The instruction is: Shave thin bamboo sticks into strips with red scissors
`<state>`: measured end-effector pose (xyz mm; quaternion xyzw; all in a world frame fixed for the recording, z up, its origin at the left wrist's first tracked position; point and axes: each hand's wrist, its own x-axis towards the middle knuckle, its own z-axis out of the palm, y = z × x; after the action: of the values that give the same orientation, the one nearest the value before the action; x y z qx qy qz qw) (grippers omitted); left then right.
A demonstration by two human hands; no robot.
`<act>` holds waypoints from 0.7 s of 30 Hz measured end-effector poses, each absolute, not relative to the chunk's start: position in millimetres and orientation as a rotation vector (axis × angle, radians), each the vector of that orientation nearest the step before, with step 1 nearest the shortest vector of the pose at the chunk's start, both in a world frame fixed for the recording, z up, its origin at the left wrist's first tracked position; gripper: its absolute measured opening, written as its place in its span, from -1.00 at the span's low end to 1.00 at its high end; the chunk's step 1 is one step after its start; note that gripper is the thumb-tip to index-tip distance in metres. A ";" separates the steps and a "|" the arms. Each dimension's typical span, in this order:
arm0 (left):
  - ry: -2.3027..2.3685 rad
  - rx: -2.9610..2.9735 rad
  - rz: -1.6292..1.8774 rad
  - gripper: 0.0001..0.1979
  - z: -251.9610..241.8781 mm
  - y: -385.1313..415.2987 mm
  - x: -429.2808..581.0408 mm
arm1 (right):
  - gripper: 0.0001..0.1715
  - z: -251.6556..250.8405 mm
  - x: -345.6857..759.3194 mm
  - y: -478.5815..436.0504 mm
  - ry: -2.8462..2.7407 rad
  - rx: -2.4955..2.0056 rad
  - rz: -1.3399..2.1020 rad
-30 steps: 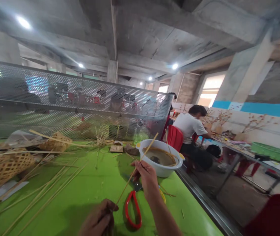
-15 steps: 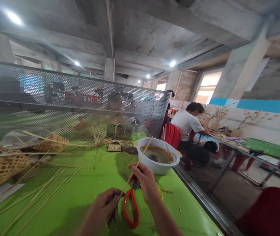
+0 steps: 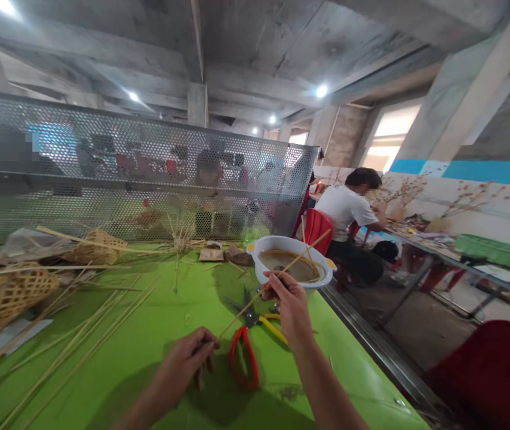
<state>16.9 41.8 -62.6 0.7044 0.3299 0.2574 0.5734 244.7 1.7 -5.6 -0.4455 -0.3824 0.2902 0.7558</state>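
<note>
A thin bamboo strip (image 3: 242,313) runs slantwise between my two hands. My left hand (image 3: 192,353) pinches its lower end, low over the green table. Farther along, my right hand (image 3: 284,294) grips it between thumb and fingers, and its far end sticks out over the white basin (image 3: 261,276). Beneath the strip lie scissors (image 3: 243,358) with red handles, their dark blades pointing away from me. Beside them is a tool with yellow handles (image 3: 273,329), partly covered by my right hand. Brownish water and some strips are in the basin.
Several long strips (image 3: 80,340) lie on the left of the green table (image 3: 160,310), near two woven bamboo baskets (image 3: 15,292). A perforated metal screen (image 3: 147,179) stands behind. At right, a person in a white shirt (image 3: 344,206) sits at another table; a red chair (image 3: 488,370) is nearer.
My right hand has moved up and right along with the strip, which now lies flatter and reaches over the basin. My left hand has shifted slightly left. The scissors' blades are more exposed.
</note>
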 end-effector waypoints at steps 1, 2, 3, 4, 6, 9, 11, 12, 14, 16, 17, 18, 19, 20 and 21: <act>0.773 1.645 0.590 -0.71 -62.9 42.5 16.3 | -0.71 -7.2 242.3 2.0 -0.853 -0.978 0.660; 0.767 1.639 0.585 -0.72 -63.2 43.0 16.1 | -0.70 -9.5 237.7 2.6 -0.884 -0.989 0.706; 0.756 1.632 0.590 -0.73 -63.6 43.3 16.2 | -0.69 -12.2 231.5 3.5 -0.925 -1.003 0.766; 0.743 1.622 0.598 -0.74 -64.1 43.3 16.4 | -0.67 -15.3 224.7 4.6 -0.968 -1.015 0.831; 0.722 1.601 0.615 -0.76 -64.7 42.6 16.7 | -0.65 -21.3 212.2 6.5 -1.036 -1.031 0.933; 0.705 1.573 0.637 -0.76 -63.6 41.0 17.1 | -0.64 -26.2 203.1 7.1 -1.059 -1.036 0.965; 0.714 1.566 0.640 -0.74 -61.6 40.0 17.7 | -0.65 -26.0 202.9 6.3 -1.052 -1.040 0.959; 0.726 1.567 0.639 -0.73 -60.5 39.7 18.2 | -0.65 -25.5 203.2 5.7 -1.051 -1.041 0.960; 0.751 1.575 0.634 -0.72 -58.8 39.4 19.1 | -0.66 -25.4 202.4 5.1 -1.060 -1.041 0.977; 0.767 1.581 0.642 -0.72 -58.6 39.5 19.6 | -0.65 -27.9 198.2 5.6 -1.085 -1.043 1.006; 0.768 1.586 0.650 -0.73 -59.2 39.7 19.5 | -0.64 -30.1 195.1 6.3 -1.100 -1.045 1.017; 0.774 1.594 0.662 -0.73 -60.1 40.0 19.4 | -0.64 -32.8 191.8 7.3 -1.115 -1.051 1.023; 0.781 1.606 0.679 -0.74 -61.4 40.6 19.3 | -0.63 -35.6 188.7 8.5 -1.122 -1.056 1.016; 0.790 1.621 0.701 -0.75 -62.8 41.5 19.2 | -0.62 -38.1 186.1 9.9 -1.125 -1.063 1.004; 0.797 1.635 0.723 -0.77 -64.3 42.5 19.3 | -0.61 -40.0 184.3 11.3 -1.124 -1.071 0.989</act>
<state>19.3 42.5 -64.3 0.6932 0.3378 0.3067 0.5579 184.3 11.3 -40.0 -0.4630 -0.4861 0.4274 0.6055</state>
